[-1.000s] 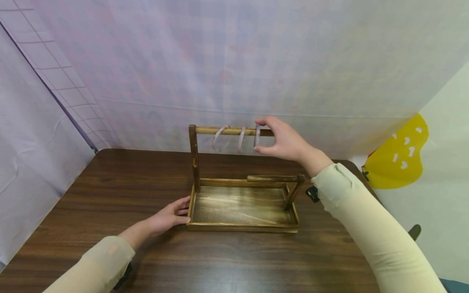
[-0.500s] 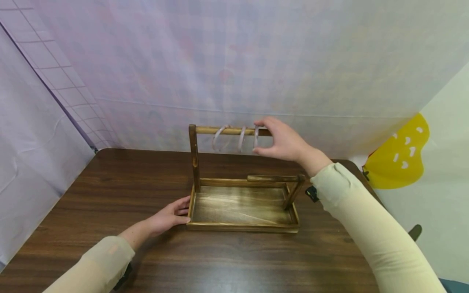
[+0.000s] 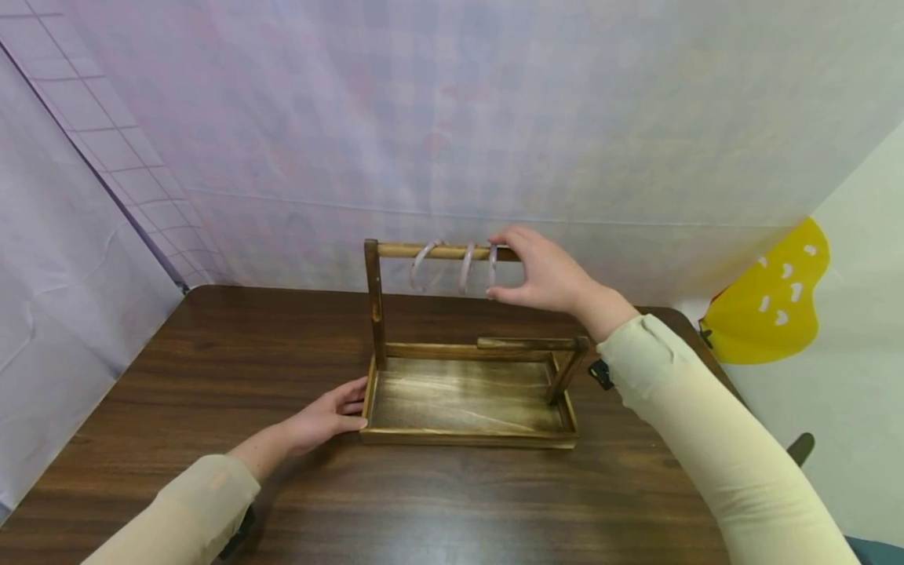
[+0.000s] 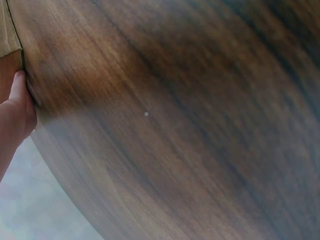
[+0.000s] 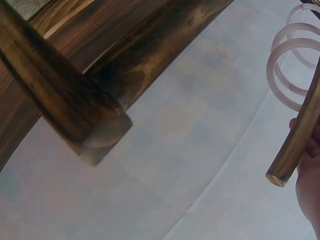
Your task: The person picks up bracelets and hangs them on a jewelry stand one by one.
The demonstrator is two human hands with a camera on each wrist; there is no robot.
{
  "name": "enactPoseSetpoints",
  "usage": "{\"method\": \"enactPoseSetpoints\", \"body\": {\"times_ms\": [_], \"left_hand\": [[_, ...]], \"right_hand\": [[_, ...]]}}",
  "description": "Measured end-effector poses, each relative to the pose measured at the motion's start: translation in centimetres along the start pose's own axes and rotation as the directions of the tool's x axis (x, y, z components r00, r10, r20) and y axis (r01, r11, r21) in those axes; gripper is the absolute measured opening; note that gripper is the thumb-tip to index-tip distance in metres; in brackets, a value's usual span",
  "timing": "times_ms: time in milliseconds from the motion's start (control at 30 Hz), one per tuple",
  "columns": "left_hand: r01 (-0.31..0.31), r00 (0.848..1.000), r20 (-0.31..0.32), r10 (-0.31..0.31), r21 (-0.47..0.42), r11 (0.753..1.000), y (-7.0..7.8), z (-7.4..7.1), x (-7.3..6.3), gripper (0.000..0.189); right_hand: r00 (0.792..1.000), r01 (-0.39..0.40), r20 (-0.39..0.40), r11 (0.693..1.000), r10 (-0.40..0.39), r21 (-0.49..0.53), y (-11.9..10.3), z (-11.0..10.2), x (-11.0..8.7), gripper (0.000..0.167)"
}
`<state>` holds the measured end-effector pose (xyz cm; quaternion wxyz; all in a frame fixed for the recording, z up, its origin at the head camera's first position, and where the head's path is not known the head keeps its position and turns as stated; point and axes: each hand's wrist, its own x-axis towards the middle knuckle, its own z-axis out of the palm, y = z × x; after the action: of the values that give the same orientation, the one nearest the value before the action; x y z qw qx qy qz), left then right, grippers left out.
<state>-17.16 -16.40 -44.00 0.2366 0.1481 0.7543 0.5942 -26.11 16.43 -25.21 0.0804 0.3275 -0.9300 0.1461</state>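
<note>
A wooden display stand (image 3: 469, 439) has a tray base, a tall upper bar (image 3: 404, 251) and a lower bar (image 3: 526, 344). Three pale, translucent bangles hang around the upper bar: a left bangle (image 3: 417, 268), a middle bangle (image 3: 466, 269) and a right bangle (image 3: 493, 268). My right hand (image 3: 547, 273) pinches the right bangle, index finger at its top and thumb at its bottom, with the bar's end between them. At the tray's left end, my left hand (image 3: 321, 420) touches the side, thumb near the front corner; some fingertips are hidden there.
The stand is on a dark brown wooden table (image 3: 452, 510). Behind it hangs a pale patterned curtain (image 3: 438, 118). A yellow strawberry-shaped thing (image 3: 766, 302) is at the table's right edge. The bar's free end (image 5: 277, 179) shows in the right wrist view.
My right hand has shifted slightly left along the upper bar with the right bangle. The left hand, the stand and the other two bangles have stayed put.
</note>
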Motion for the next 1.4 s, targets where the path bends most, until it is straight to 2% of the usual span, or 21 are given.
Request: {"method": "enactPoseSetpoints", "body": {"times_ms": [233, 800, 1000, 1400], "left_hand": [[-0.001, 1.000, 0.002, 0.001, -0.004, 1.000, 0.0, 0.0, 0.0, 0.074], [0.007, 1.000, -0.004, -0.007, -0.005, 1.000, 0.1, 0.1, 0.1, 0.074], [0.006, 1.000, -0.002, -0.006, -0.004, 1.000, 0.1, 0.1, 0.0, 0.074], [0.007, 1.000, -0.001, -0.007, 0.006, 1.000, 0.1, 0.0, 0.0, 0.075]], "right_hand": [[1.000, 0.018, -0.008, 0.999, -0.019, -0.035, 0.0, 0.0, -0.1, 0.072], [1.000, 0.007, -0.006, 0.999, -0.008, -0.031, 0.1, -0.1, -0.1, 0.078], [1.000, -0.015, -0.015, 1.000, 0.015, 0.002, 0.1, -0.3, -0.4, 0.087], [0.996, -0.080, -0.044, 0.996, 0.081, 0.036, 0.9, -0.3, -1.5, 0.082]]}}
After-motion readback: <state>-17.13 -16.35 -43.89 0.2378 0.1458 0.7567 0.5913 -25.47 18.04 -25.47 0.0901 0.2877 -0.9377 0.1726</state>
